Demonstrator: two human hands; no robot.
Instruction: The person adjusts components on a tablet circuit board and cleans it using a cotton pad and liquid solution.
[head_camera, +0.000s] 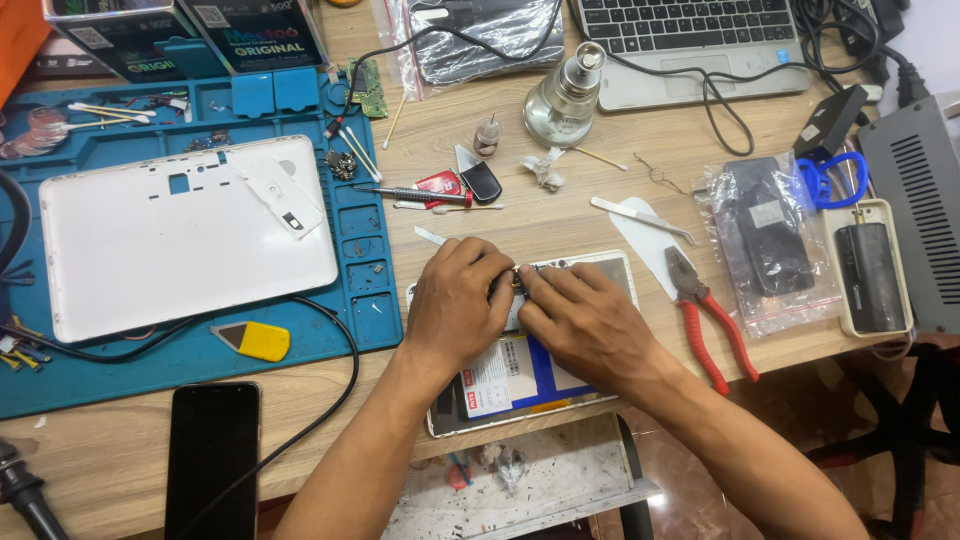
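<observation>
My left hand (455, 300) and my right hand (585, 320) meet over an opened tablet (510, 385) lying at the table's front edge. Its inside shows a battery with a white and blue label. The fingertips of both hands pinch a small dark part (517, 280) near the tablet's upper edge. What exactly the part is stays hidden by the fingers.
A white tablet back cover (180, 235) lies on a blue repair mat (365, 300) at left. Red-handled pliers (705, 320) lie right of my hands; a black phone (212, 455) at front left. A screwdriver (410, 194), tweezers (640, 215), glass bottle (565, 95), laptop (690, 40) and bagged phone (770, 240) lie behind.
</observation>
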